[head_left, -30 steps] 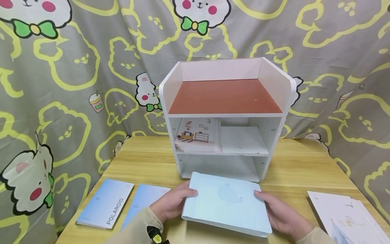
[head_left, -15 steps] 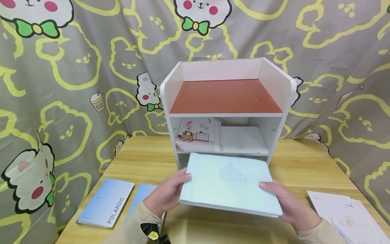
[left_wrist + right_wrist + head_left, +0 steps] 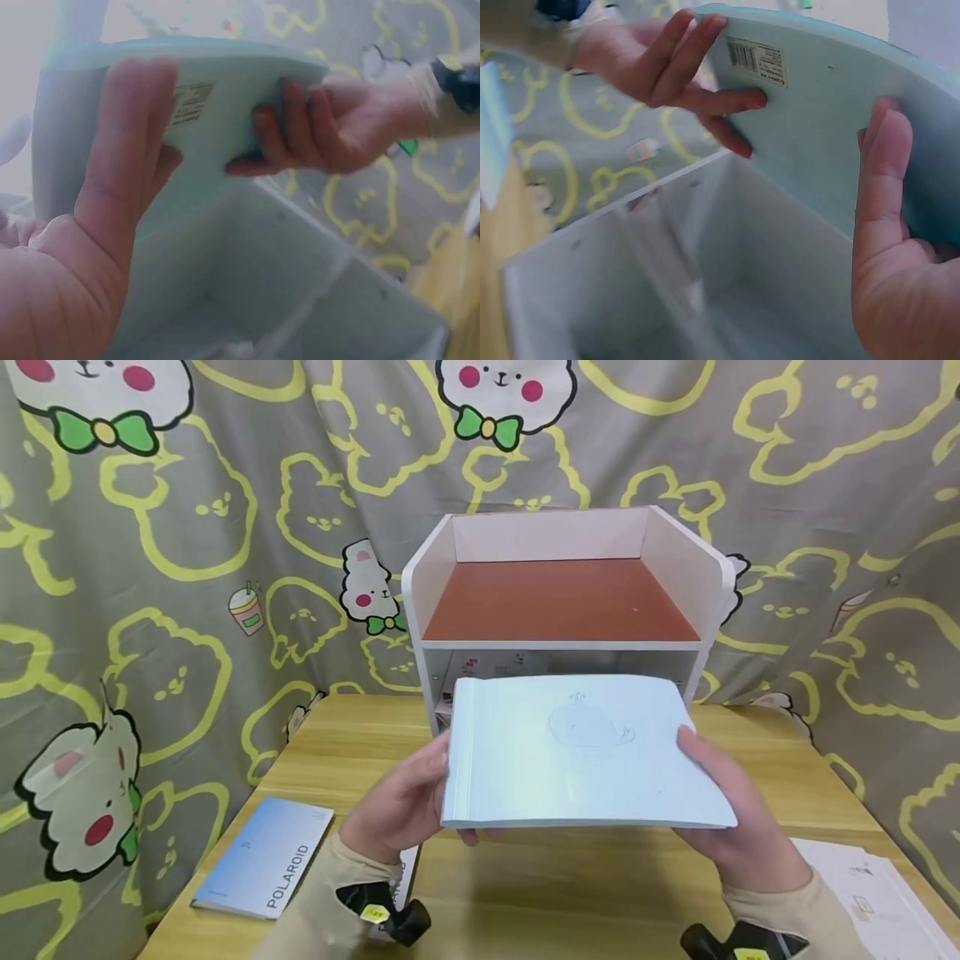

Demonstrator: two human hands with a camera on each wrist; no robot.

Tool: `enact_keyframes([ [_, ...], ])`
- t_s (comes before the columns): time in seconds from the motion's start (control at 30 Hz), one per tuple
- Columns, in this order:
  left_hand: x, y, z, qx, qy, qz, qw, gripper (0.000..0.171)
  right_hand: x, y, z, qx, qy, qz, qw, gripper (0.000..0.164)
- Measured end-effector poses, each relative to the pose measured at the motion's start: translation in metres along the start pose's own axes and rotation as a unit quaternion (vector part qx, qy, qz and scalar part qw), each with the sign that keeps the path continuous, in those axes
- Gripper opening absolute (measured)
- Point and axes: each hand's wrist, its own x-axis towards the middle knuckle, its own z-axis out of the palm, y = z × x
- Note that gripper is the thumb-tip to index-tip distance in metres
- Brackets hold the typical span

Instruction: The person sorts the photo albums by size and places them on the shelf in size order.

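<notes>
A light blue album (image 3: 577, 760) with a whale drawn on its cover is held up above the table, its cover facing up. My left hand (image 3: 397, 793) grips its left end, near the spine crease. At the opposite end my right hand (image 3: 738, 814) holds on, thumb on the edge of the cover and fingers underneath. The right wrist view shows the album's underside with a barcode label (image 3: 757, 61), and fingers of both hands spread against that side. Behind the album stands a white shelf unit (image 3: 708, 647), whose lower part it hides in the head view.
A blue album marked POLAROID (image 3: 262, 858) lies on the table at left. A second one (image 3: 407, 864) is mostly covered by the left forearm. White books (image 3: 888, 893) lie at right beyond the right sleeve. Printed books (image 3: 480, 663) show partly inside the shelf. A patterned curtain (image 3: 300, 527) hangs behind.
Both hands have raised the light blue album from low over the table to in front of the shelf's middle compartment. Its tilt has levelled out, and it now covers the lower compartments.
</notes>
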Motion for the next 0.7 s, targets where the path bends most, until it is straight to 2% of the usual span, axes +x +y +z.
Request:
enact_keyframes([
  [0.1, 0.008, -0.001, 0.003, -0.006, -0.007, 0.044, 0.9990, 0.049, 0.012, -0.002, 0.006, 0.027, -0.032, -0.045, 0.998, 0.057],
  [0.27, 0.020, -0.002, 0.007, -0.008, 0.017, 0.100, 0.9948, 0.046, 0.031, -0.002, 0.011, 0.041, -0.093, -0.094, 0.990, 0.068],
  [0.4, 0.030, -0.001, 0.007, -0.022, 0.027, 0.126, 0.9914, 0.044, 0.039, -0.002, 0.012, 0.038, -0.096, -0.115, 0.988, 0.080],
  [0.53, 0.039, -0.003, 0.003, -0.043, 0.043, 0.149, 0.9870, 0.043, 0.047, -0.001, 0.010, 0.049, -0.084, -0.133, 0.986, 0.085],
  [0.7, 0.048, -0.005, -0.001, -0.053, 0.073, 0.174, 0.9805, 0.045, 0.057, 0.000, 0.004, 0.013, -0.105, -0.163, 0.981, 0.087],
])
